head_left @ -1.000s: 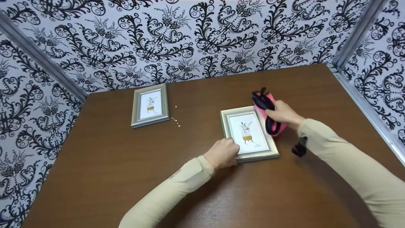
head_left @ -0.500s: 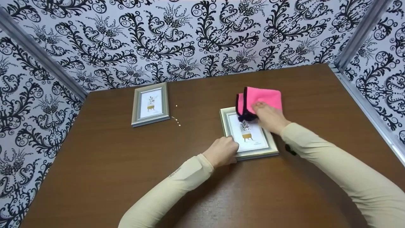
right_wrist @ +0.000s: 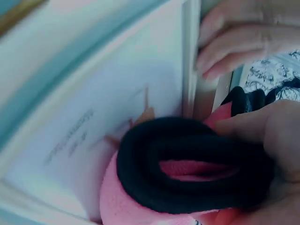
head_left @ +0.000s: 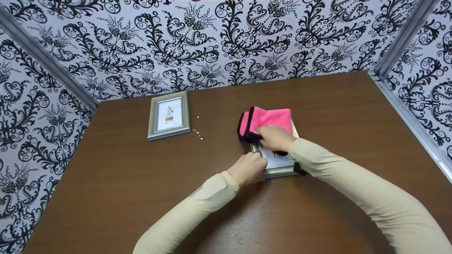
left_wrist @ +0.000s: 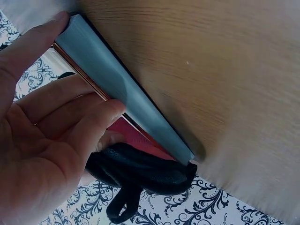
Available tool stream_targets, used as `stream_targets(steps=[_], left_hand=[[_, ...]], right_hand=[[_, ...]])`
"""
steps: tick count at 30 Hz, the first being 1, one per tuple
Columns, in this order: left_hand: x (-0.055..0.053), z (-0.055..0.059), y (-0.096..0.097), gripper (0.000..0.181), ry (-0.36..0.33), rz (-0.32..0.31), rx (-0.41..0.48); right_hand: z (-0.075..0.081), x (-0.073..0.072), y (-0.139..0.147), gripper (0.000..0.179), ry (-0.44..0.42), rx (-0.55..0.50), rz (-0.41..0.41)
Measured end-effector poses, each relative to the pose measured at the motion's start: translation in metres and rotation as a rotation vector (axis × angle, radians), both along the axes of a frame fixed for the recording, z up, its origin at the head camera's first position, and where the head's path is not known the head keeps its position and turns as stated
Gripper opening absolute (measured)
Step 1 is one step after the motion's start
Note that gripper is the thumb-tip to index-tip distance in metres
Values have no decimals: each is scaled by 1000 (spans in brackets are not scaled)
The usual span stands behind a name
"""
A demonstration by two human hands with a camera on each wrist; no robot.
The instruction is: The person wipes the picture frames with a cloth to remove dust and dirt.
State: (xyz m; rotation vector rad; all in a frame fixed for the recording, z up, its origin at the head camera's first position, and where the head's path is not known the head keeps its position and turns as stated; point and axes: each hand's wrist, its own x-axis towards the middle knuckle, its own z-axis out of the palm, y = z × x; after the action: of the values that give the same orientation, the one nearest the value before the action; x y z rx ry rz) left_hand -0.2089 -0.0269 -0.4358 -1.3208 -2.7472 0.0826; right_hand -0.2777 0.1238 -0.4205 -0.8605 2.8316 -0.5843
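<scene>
A picture frame [head_left: 282, 171] with a pale silvery-gold border and a plant print lies face up on the table, right of centre. My left hand [head_left: 248, 168] holds it at the lower left corner, and the left wrist view shows the thumb and fingertips against its grey side edge [left_wrist: 117, 79]. In my right hand [head_left: 277, 137] is a folded pink cloth [head_left: 273, 118] with black trim, gripped over the frame. The cloth covers the frame's upper part and most of the print. Up close in the right wrist view, the cloth's looped black edging [right_wrist: 154, 187] overlaps the print.
A second, similar picture frame [head_left: 169, 114] lies at the table's back left. Several small pale bits [head_left: 198, 133] are scattered just right of it on the brown table [head_left: 141, 176]. Black-and-white patterned walls [head_left: 226, 42] close in the back and sides.
My right hand has brought the cloth from the frame's right edge over its top and then left and nearer, across the print. My left hand stays at the frame's corner.
</scene>
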Motion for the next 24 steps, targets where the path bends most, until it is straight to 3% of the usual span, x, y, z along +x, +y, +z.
stream_targets(steps=[7,10,12,16,20,24], left_hand=[[1,0,1,24,-24,25,-3],[1,0,2,23,-25,25,0],[1,0,3,23,-23,17,2],[0,1,5,24,-5,-2,5],[0,1,4,23,19,-13,14],[1,0,6,21,32,-7,10]], right_hand=[[-7,-11,29,52,-3,-60,300],[-6,-15,42,57,22,21,374],[-4,-15,50,56,87,110,400],[0,-12,67,51,252,302,380],[0,-3,75,39,420,459,268],[-5,10,64,16,537,495,143]])
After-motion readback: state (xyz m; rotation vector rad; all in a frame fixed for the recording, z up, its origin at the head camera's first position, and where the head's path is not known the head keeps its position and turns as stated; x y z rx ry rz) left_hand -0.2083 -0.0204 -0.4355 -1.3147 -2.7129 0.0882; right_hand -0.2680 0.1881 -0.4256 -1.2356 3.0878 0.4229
